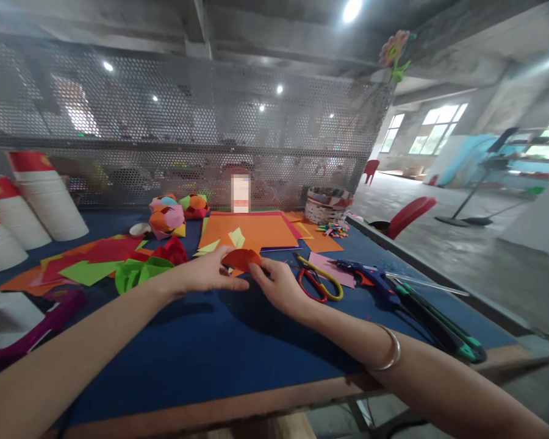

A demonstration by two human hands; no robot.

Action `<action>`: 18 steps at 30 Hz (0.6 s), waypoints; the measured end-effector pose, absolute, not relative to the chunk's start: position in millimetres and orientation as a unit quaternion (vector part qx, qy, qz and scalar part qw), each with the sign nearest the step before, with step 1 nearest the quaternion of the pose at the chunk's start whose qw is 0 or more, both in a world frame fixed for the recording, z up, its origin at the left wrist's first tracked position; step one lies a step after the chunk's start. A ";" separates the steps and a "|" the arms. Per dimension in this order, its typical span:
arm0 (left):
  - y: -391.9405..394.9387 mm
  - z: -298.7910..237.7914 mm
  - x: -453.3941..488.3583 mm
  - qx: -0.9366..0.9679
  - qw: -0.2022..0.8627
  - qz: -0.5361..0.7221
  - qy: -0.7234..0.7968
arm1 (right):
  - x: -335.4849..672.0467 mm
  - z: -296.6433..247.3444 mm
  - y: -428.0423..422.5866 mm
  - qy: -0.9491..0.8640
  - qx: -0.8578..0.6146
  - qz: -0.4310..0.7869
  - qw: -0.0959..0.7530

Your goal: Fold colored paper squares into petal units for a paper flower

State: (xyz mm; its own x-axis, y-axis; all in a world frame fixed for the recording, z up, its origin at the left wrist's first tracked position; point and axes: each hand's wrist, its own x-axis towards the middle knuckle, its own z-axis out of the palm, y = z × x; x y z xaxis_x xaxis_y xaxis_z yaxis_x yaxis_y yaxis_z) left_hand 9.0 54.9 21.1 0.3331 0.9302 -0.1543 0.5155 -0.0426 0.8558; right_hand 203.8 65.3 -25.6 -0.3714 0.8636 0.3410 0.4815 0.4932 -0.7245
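Between my two hands, above the blue tabletop, is a piece of orange-red paper with a rounded edge. My left hand holds it from the left side, fingers behind the paper. At its right edge, the fingers of my right hand pinch it. Scissors with red and yellow handles lie just right of my right hand. Beyond the hands sits a stack of orange paper sheets, with pale yellow scraps on it. Folded green paper lies left of my left wrist.
At left stand stacks of white paper cups and a purple-and-white tool. A blue glue gun and a green-and-black cutter lie at right. Paper balls and a woven basket stand farther back, before a perforated metal screen.
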 end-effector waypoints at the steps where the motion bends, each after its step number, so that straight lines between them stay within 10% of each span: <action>1: 58.0 26.6 13.1 0.677 0.459 0.234 0.526 | 204.4 -25.6 67.1 -0.776 -0.437 0.275 0.362; 18: 53.8 9.6 2.3 0.554 0.343 0.572 0.498 | 203.6 -21.9 62.8 -0.756 -0.443 0.345 0.336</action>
